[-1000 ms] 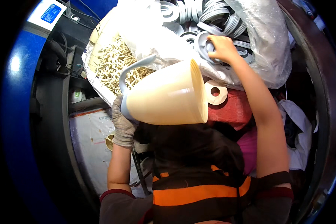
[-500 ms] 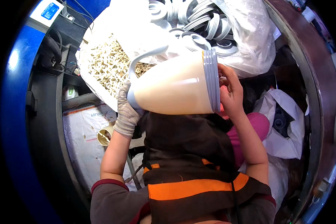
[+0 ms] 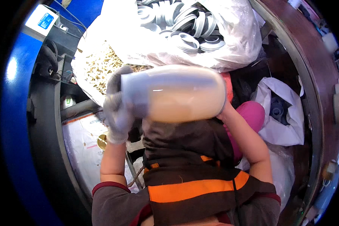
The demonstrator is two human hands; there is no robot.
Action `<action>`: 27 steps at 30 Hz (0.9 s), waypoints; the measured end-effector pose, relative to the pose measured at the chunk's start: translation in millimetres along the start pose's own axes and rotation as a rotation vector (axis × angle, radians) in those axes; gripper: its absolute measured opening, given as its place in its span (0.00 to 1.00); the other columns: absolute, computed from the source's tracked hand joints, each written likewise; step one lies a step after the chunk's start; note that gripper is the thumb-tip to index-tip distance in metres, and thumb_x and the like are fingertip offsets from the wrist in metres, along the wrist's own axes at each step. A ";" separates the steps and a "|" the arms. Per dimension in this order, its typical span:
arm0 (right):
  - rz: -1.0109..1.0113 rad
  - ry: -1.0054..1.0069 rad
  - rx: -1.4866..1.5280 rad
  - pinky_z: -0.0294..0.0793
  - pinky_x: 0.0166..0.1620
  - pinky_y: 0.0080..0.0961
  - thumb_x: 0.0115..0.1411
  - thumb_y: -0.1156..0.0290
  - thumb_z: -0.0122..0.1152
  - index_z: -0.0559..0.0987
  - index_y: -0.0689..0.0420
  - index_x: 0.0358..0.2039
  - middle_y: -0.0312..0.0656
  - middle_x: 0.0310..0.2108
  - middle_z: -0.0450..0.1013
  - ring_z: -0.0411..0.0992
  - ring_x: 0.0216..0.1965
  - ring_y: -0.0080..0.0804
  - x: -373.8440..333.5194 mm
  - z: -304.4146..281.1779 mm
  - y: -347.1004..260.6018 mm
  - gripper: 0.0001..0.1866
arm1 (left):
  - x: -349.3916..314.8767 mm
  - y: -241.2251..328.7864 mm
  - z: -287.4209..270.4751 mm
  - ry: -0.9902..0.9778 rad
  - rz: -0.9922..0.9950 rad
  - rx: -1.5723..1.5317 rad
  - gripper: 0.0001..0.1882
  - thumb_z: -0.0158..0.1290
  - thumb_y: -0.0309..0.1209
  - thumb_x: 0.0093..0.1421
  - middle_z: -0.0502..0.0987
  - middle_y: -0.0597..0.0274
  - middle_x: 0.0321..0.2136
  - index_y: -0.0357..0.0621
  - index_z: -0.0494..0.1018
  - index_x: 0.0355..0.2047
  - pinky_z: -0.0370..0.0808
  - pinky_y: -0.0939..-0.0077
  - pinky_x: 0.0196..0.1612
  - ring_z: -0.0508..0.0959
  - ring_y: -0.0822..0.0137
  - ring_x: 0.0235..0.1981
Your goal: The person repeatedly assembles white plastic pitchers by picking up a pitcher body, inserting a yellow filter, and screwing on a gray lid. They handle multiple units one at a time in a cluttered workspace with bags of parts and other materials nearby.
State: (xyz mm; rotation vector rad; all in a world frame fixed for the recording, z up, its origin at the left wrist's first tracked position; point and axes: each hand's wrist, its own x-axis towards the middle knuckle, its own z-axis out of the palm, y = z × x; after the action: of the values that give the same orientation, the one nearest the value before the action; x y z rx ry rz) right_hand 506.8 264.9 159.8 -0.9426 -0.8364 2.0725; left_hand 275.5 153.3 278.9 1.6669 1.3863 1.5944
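A large cream jug (image 3: 188, 94) with a grey-blue end lies sideways across my lap, smeared by motion. My left hand (image 3: 118, 105), in a pale knitted glove with darker fingertips, is closed around the grey end. At the rounded right end my bare right hand (image 3: 223, 112) holds the jug from beneath; its fingers are hidden behind the body. The grey handle cannot be made out now.
Beyond the jug stand a bag of small cream pieces (image 3: 101, 67) and a plastic bag (image 3: 241, 45) of grey ringed parts (image 3: 184, 42). A white bag (image 3: 292, 132) with dark parts lies at right. A cream cup (image 3: 102, 142) is at left.
The jug has turned: its grey ringed rim no longer shows at the right, where a rounded cream end now faces. Its handle has gone from sight. My right hand has dropped lower behind it.
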 end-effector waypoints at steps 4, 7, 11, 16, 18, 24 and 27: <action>0.279 -0.131 -0.303 0.73 0.41 0.22 0.67 0.58 0.43 0.73 0.58 0.48 0.39 0.40 0.73 0.71 0.36 0.21 4.9 -61.3 14.0 0.19 | 28.7 29.4 1.0 -0.354 0.246 0.321 0.25 0.58 0.51 0.50 0.71 0.45 0.47 0.36 0.78 0.24 0.68 0.66 0.51 0.72 0.48 0.48; -0.186 0.051 -0.175 0.74 0.37 0.23 0.68 0.53 0.41 0.73 0.58 0.42 0.36 0.32 0.73 0.72 0.31 0.24 -23.1 -75.9 -17.7 0.20 | 35.1 13.3 5.7 -0.376 -0.016 0.114 0.31 0.53 0.57 0.52 0.70 0.41 0.50 0.34 0.79 0.26 0.63 0.60 0.56 0.70 0.51 0.52; 0.001 -0.348 -0.548 0.72 0.30 0.23 0.67 0.59 0.46 0.71 0.60 0.48 0.35 0.28 0.71 0.70 0.25 0.21 -130.2 8.4 -73.7 0.19 | 40.7 12.6 50.8 -0.496 -0.072 -0.016 0.28 0.53 0.54 0.54 0.69 0.44 0.51 0.35 0.78 0.24 0.63 0.62 0.57 0.69 0.54 0.53; -0.907 0.339 -0.255 0.60 0.19 0.16 0.64 0.47 0.46 0.72 0.51 0.31 0.26 0.18 0.63 0.58 0.16 0.14 -205.0 -20.8 -132.7 0.20 | 69.2 -18.4 45.0 -0.171 -0.024 -0.095 0.20 0.38 0.38 0.68 0.69 0.49 0.53 0.35 0.71 0.46 0.62 0.72 0.57 0.67 0.63 0.55; -1.195 0.626 -0.354 0.58 0.19 0.18 0.63 0.44 0.45 0.72 0.50 0.33 0.27 0.20 0.63 0.57 0.17 0.16 -221.2 -46.1 -183.4 0.22 | 65.7 -51.8 6.3 -0.073 -0.094 0.110 0.16 0.44 0.35 0.65 0.72 0.51 0.49 0.34 0.72 0.44 0.65 0.72 0.53 0.71 0.63 0.50; -0.672 1.313 -1.553 0.59 0.33 0.22 0.64 0.51 0.44 0.72 0.52 0.40 0.33 0.32 0.64 0.60 0.30 0.22 -252.5 -274.3 -269.3 0.18 | -20.9 -177.6 -165.7 0.040 -0.361 1.068 0.17 0.54 0.40 0.54 0.77 0.50 0.40 0.46 0.75 0.41 0.70 0.64 0.47 0.76 0.52 0.43; -0.384 1.369 -1.823 0.60 0.40 0.24 0.64 0.54 0.43 0.72 0.52 0.44 0.35 0.39 0.64 0.62 0.37 0.25 -236.5 -340.9 -277.2 0.17 | -83.5 -176.0 -242.6 0.200 -0.753 1.041 0.21 0.55 0.44 0.51 0.77 0.49 0.41 0.48 0.76 0.42 0.70 0.63 0.50 0.75 0.52 0.46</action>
State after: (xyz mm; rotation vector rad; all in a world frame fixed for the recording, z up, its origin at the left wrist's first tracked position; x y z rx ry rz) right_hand 988.7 317.2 278.5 -2.2215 -1.6242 -0.4560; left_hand 5.0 75.6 146.5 1.1001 2.7929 0.5942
